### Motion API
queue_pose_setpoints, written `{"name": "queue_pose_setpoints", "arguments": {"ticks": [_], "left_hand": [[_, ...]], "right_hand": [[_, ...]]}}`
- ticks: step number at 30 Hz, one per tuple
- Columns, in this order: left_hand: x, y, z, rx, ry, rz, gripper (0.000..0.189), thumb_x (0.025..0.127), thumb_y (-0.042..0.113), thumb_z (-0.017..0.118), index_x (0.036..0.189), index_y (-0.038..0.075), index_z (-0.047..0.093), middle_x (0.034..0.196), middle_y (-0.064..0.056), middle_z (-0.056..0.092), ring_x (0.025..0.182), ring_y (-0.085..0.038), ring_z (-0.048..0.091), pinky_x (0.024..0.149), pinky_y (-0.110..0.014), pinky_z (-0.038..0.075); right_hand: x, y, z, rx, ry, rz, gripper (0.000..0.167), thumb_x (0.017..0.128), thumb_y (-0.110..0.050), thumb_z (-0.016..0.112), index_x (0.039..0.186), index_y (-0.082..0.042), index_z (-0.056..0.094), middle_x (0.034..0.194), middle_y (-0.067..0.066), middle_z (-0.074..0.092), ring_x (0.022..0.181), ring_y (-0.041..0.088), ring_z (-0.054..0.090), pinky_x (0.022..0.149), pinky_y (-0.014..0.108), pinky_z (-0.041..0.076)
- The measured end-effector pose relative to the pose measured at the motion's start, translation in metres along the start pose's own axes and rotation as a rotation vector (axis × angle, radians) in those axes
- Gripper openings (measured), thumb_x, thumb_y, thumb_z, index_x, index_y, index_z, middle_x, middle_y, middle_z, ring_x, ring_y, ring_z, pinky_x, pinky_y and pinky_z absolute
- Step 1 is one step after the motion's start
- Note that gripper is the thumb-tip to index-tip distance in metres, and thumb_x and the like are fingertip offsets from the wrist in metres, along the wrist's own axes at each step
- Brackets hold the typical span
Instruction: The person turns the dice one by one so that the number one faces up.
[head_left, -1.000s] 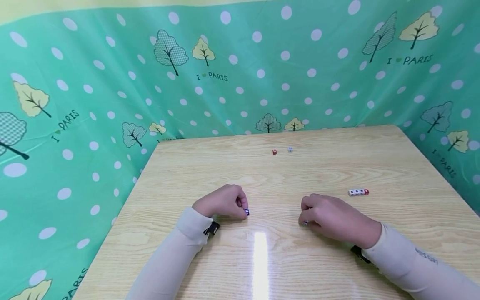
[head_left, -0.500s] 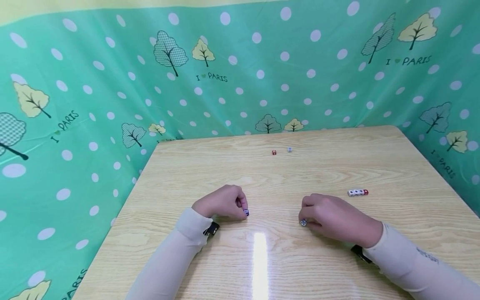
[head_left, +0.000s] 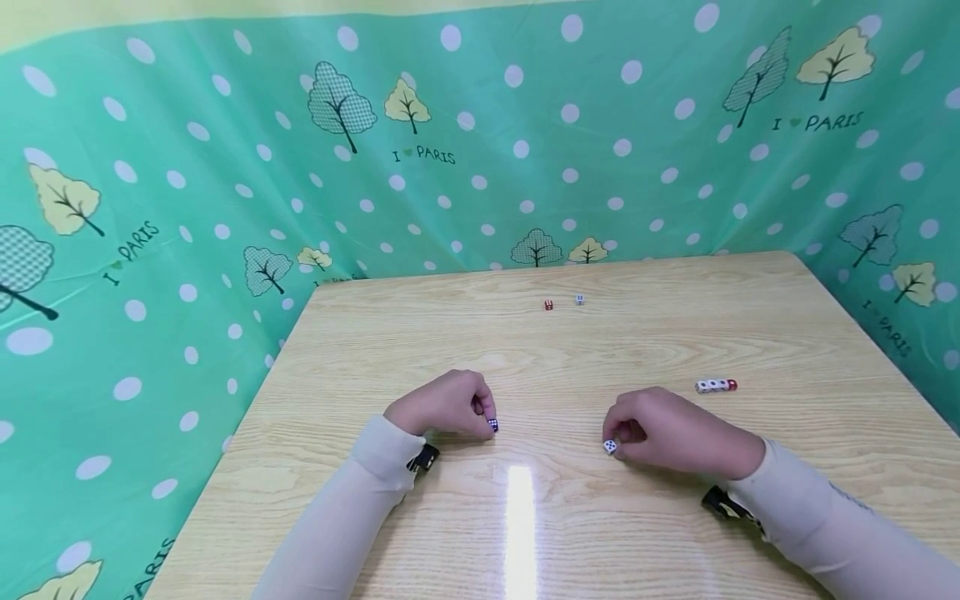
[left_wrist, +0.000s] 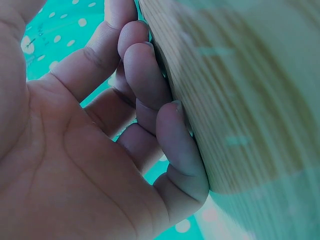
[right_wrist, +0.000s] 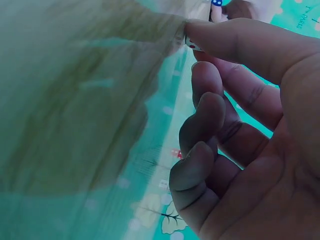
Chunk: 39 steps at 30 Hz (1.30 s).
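Note:
My left hand (head_left: 448,405) pinches a small blue die (head_left: 492,425) with white pips between thumb and index finger, low at the tabletop. In the left wrist view the other fingers (left_wrist: 182,140) curl against the wood, and the blue die is out of sight. To the right, my right hand (head_left: 667,429) holds a white die (head_left: 610,447) with dark pips between thumb and index fingertip. The right wrist view shows only a sliver of this white die (right_wrist: 192,44) under the thumb, its remaining fingers loosely curled. A gap of bare wood separates the two hands.
Beyond the right hand lies a short row of white dice (head_left: 711,385) ending in a red die (head_left: 732,384). Toward the back of the wooden table (head_left: 420,325) sit another red die (head_left: 548,305) and a white die (head_left: 580,299). A green dotted cloth (head_left: 465,192) hangs behind.
The white die in my right fingers has turned and shows more of its face. My right hand has rolled slightly, with its fingers shifting around the die. The left hand stays still.

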<state>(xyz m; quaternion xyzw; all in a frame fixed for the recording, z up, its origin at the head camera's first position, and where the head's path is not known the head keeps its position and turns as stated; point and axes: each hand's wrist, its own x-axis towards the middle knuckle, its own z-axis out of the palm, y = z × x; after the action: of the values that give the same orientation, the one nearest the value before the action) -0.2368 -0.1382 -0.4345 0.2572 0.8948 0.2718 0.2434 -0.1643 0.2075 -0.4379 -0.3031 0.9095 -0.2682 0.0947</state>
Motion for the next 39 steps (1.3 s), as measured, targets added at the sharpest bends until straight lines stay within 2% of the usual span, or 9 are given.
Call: {"name": "queue_pose_setpoints", "arguments": {"ticks": [10, 13, 15, 17, 19, 24, 27, 33, 39], "left_hand": [[0.000, 0.001, 0.000, 0.002, -0.002, 0.001, 0.011, 0.075, 0.015, 0.082, 0.080, 0.019, 0.073, 0.075, 0.005, 0.067, 0.066, -0.009, 0.054, 0.063, -0.027, 0.048], [0.000, 0.001, 0.001, 0.008, 0.000, 0.000, 0.011, 0.075, 0.015, 0.082, 0.080, 0.019, 0.073, 0.076, 0.005, 0.068, 0.067, -0.009, 0.055, 0.063, -0.027, 0.048], [-0.001, 0.001, 0.001, 0.011, 0.001, 0.000, 0.011, 0.076, 0.014, 0.081, 0.080, 0.019, 0.073, 0.077, 0.005, 0.068, 0.067, -0.009, 0.055, 0.064, -0.027, 0.049], [-0.001, 0.001, 0.001, 0.010, 0.002, 0.000, 0.011, 0.076, 0.014, 0.081, 0.081, 0.019, 0.073, 0.077, 0.005, 0.068, 0.067, -0.009, 0.056, 0.064, -0.028, 0.049], [-0.001, 0.001, 0.001, 0.011, 0.002, 0.000, 0.011, 0.076, 0.014, 0.081, 0.081, 0.019, 0.073, 0.077, 0.005, 0.068, 0.068, -0.009, 0.056, 0.064, -0.028, 0.049], [0.000, 0.001, 0.001, 0.009, 0.005, -0.006, 0.011, 0.076, 0.015, 0.082, 0.080, 0.019, 0.073, 0.077, 0.004, 0.068, 0.068, -0.010, 0.056, 0.064, -0.028, 0.049], [0.000, 0.001, 0.000, 0.003, 0.006, -0.009, 0.011, 0.076, 0.015, 0.082, 0.081, 0.019, 0.073, 0.078, 0.004, 0.068, 0.068, -0.010, 0.055, 0.064, -0.028, 0.048], [-0.001, 0.001, 0.001, -0.002, -0.002, -0.019, 0.012, 0.076, 0.016, 0.083, 0.081, 0.019, 0.072, 0.079, 0.003, 0.068, 0.069, -0.011, 0.056, 0.065, -0.029, 0.049], [0.000, 0.001, 0.001, 0.006, 0.000, -0.017, 0.012, 0.076, 0.018, 0.084, 0.081, 0.020, 0.073, 0.078, 0.004, 0.068, 0.069, -0.010, 0.055, 0.065, -0.028, 0.048]], "right_hand": [[0.001, 0.002, -0.001, 0.015, -0.018, 0.012, 0.021, 0.087, -0.012, 0.080, 0.088, -0.032, 0.072, 0.077, -0.017, 0.059, 0.072, 0.005, 0.055, 0.063, 0.022, 0.048], [0.000, 0.001, -0.001, -0.011, -0.019, 0.005, 0.019, 0.085, -0.014, 0.081, 0.096, -0.028, 0.074, 0.080, -0.015, 0.059, 0.073, 0.005, 0.054, 0.065, 0.022, 0.047], [-0.001, -0.002, 0.000, -0.060, -0.011, -0.013, 0.023, 0.084, -0.015, 0.082, 0.103, -0.024, 0.074, 0.082, -0.014, 0.059, 0.073, 0.004, 0.053, 0.066, 0.022, 0.046], [-0.003, -0.007, 0.000, -0.131, 0.009, -0.055, 0.030, 0.082, -0.017, 0.082, 0.110, -0.022, 0.073, 0.086, -0.014, 0.058, 0.075, 0.003, 0.052, 0.068, 0.023, 0.046], [-0.004, -0.012, 0.002, -0.232, 0.047, -0.123, 0.032, 0.080, -0.018, 0.082, 0.110, -0.023, 0.074, 0.088, -0.015, 0.058, 0.075, 0.002, 0.049, 0.068, 0.022, 0.047], [-0.006, -0.021, 0.007, -0.463, 0.158, -0.303, 0.024, 0.077, -0.013, 0.082, 0.097, -0.024, 0.075, 0.083, -0.014, 0.053, 0.072, 0.003, 0.042, 0.062, 0.021, 0.045], [-0.005, -0.023, 0.009, -0.523, 0.187, -0.350, 0.023, 0.074, -0.007, 0.080, 0.090, -0.022, 0.074, 0.079, -0.013, 0.049, 0.070, 0.005, 0.041, 0.059, 0.021, 0.042], [-0.005, -0.023, 0.011, -0.533, 0.194, -0.348, 0.021, 0.074, -0.005, 0.080, 0.086, -0.020, 0.073, 0.077, -0.013, 0.049, 0.069, 0.005, 0.042, 0.058, 0.022, 0.042], [-0.005, -0.020, 0.010, -0.478, 0.180, -0.314, 0.021, 0.076, -0.007, 0.082, 0.088, -0.023, 0.074, 0.079, -0.014, 0.053, 0.071, 0.002, 0.045, 0.061, 0.021, 0.046]]}}
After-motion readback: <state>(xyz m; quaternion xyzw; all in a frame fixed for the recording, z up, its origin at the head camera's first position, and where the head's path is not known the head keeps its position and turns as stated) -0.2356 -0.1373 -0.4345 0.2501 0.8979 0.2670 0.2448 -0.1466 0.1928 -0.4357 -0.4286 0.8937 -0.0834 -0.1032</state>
